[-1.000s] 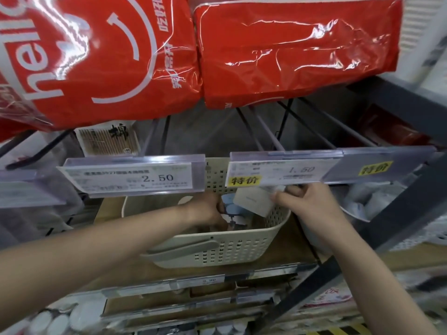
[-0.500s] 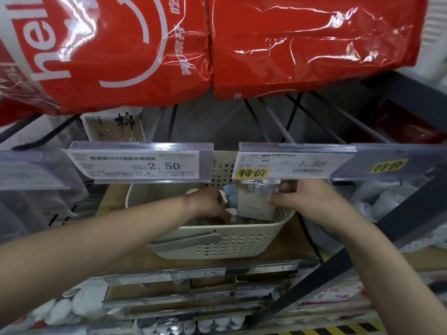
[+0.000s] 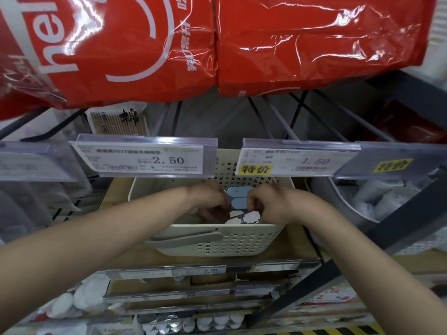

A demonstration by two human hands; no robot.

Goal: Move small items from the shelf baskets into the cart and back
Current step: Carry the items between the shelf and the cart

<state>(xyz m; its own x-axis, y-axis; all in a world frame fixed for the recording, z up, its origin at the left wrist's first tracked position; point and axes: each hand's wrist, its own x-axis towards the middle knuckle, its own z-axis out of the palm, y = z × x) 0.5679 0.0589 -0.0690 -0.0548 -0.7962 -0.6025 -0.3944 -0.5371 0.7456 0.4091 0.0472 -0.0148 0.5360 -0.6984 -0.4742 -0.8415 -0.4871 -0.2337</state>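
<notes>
A cream perforated basket (image 3: 217, 240) with a grey handle sits on the wooden shelf, under two price-label strips. Both my hands reach down inside it. My left hand (image 3: 208, 201) has its fingers curled down among the small packs, and what it holds is hidden. My right hand (image 3: 268, 204) grips a small white carded pack (image 3: 249, 217) lying low in the basket. Between my hands sits a pack with two pale blue oval pieces (image 3: 238, 197). No cart is in view.
Price-label strips (image 3: 145, 158) hang just above the basket mouth. Big red plastic bags (image 3: 302, 44) hang overhead. A white tub (image 3: 343, 204) of wrapped items stands to the right, behind a dark diagonal shelf strut (image 3: 377, 235). Lower shelves hold round white pads (image 3: 63, 305).
My right hand has lowered the white pack from the basket's rim down inside, now lying flat. My left hand stays in the basket. The camera moved closer.
</notes>
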